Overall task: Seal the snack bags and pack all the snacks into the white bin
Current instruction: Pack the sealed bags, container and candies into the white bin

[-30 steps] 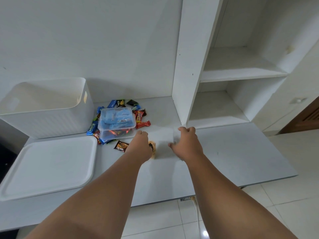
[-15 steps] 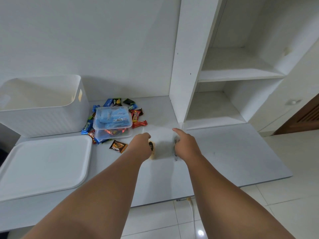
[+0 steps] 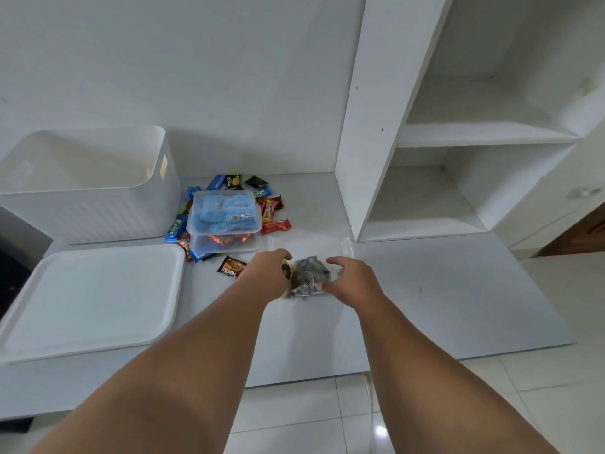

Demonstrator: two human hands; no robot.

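A clear zip bag (image 3: 309,276) with dark and silver wrapped snacks inside lies on the white counter, its transparent top stretching back toward the shelf unit. My left hand (image 3: 266,273) grips the bag's left side, where a brown snack shows against the fingers. My right hand (image 3: 352,281) holds its right side with curled fingers. The white bin (image 3: 91,208) stands at the back left, open; its inside is mostly hidden. Loose snack packets (image 3: 273,211) lie around two stacked clear containers (image 3: 226,217). A brown Nextar packet (image 3: 231,267) lies just left of my left hand.
The bin's white lid (image 3: 91,299) lies flat at the front left of the counter (image 3: 442,290). A white shelf unit (image 3: 425,178) rises at the back right, its upright panel close behind the bag. Tiled floor lies below the counter's front edge.
My hands have drawn closer together and the bag has bunched up between them, so its snacks now show. The right hand's fingers have moved from the bag's top to its side.
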